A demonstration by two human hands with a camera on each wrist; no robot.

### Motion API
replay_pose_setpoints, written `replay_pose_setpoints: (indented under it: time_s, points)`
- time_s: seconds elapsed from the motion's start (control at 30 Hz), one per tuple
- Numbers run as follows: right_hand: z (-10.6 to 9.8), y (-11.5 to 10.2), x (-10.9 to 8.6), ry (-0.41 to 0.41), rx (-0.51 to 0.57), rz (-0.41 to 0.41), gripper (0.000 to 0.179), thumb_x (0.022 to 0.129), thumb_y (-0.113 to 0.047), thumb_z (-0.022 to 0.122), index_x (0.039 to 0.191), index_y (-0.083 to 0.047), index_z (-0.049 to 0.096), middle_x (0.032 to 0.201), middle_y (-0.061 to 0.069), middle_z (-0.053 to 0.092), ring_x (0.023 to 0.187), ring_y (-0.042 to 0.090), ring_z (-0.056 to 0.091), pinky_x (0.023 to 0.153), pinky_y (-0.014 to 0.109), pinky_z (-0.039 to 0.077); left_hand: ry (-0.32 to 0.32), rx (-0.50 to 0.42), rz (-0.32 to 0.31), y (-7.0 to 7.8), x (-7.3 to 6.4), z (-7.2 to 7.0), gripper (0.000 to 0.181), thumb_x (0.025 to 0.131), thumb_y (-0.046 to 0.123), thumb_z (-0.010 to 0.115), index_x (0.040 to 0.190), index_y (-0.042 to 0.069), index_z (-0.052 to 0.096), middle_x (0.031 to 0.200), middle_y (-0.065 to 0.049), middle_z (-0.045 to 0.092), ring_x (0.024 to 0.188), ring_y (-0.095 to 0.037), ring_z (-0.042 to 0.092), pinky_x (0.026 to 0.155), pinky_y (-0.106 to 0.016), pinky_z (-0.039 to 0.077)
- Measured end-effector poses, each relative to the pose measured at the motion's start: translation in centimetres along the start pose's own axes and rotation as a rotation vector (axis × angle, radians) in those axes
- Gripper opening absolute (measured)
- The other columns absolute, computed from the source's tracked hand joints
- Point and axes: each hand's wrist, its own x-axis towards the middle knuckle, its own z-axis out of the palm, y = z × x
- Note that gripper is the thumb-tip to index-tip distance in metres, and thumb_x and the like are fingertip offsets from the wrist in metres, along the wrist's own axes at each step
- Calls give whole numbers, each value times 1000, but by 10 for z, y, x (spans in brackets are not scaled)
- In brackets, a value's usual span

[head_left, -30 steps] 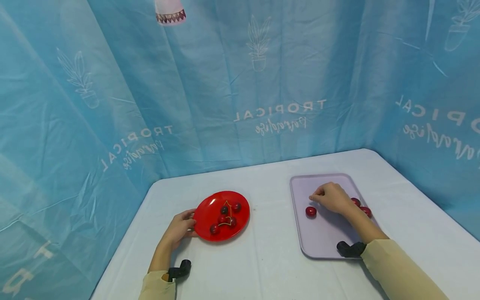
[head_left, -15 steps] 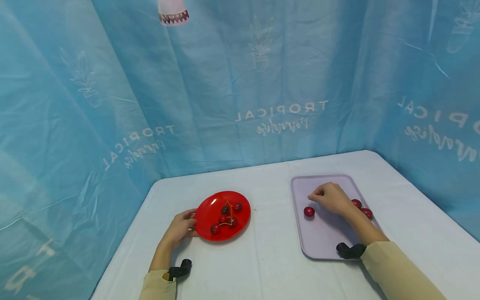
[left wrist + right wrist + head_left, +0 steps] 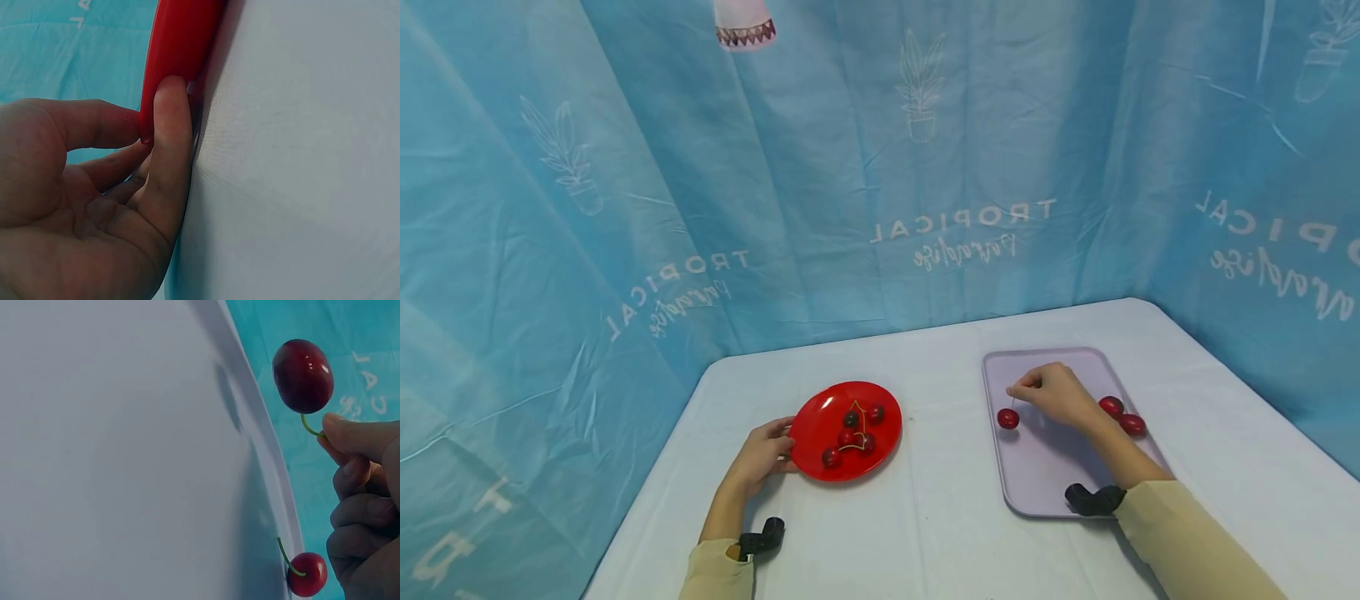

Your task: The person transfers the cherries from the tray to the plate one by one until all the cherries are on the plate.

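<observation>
My left hand (image 3: pixel 760 457) grips the left edge of a round red plate (image 3: pixel 818 417). In the left wrist view the plate's rim (image 3: pixel 178 44) sits between thumb and fingers, close to the table. Several dark red cherries (image 3: pixel 847 437) with stems lie on the plate. Above a lilac tray (image 3: pixel 1045 492), my right hand (image 3: pixel 1060 398) pinches the thin green stem of a cherry (image 3: pixel 1008 418). That cherry (image 3: pixel 303 376) shows whole in the right wrist view, apart from the tray's surface. Two more cherries (image 3: pixel 1122 417) rest near the tray's right side, partly behind the right wrist.
A white cloth covers the table (image 3: pixel 940 492), with a stretch of it between plate and tray. Blue printed curtains (image 3: pixel 880 167) hang behind and at both sides. A black wrist mount (image 3: pixel 1093 500) hangs over the tray's front edge.
My right hand has moved slightly left over the tray, and the cherry on its pinched stem has shifted left and up. The left hand and the plate have stayed in place.
</observation>
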Motion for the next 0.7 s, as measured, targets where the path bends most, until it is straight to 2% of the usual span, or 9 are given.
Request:
replay_pose_setpoints:
  time_s: [0.17, 0.7]
  points:
    - [3, -3, 1, 16, 21, -12, 23, 76, -34, 68, 78, -11, 70, 76, 0, 63, 68, 17, 51, 55, 30, 43, 4, 8, -1, 1, 0, 0, 46, 83, 7, 52, 128, 10, 45, 114, -13, 53, 78, -26, 61, 64, -37, 53]
    - [13, -23, 2, 50, 66, 25, 25, 76, -36, 68, 79, -11, 70, 75, 1, 62, 68, 18, 48, 55, 30, 41, -5, 2, 1, 1, 0, 0, 47, 82, 7, 54, 128, 9, 45, 113, -13, 54, 78, -26, 61, 65, -37, 53]
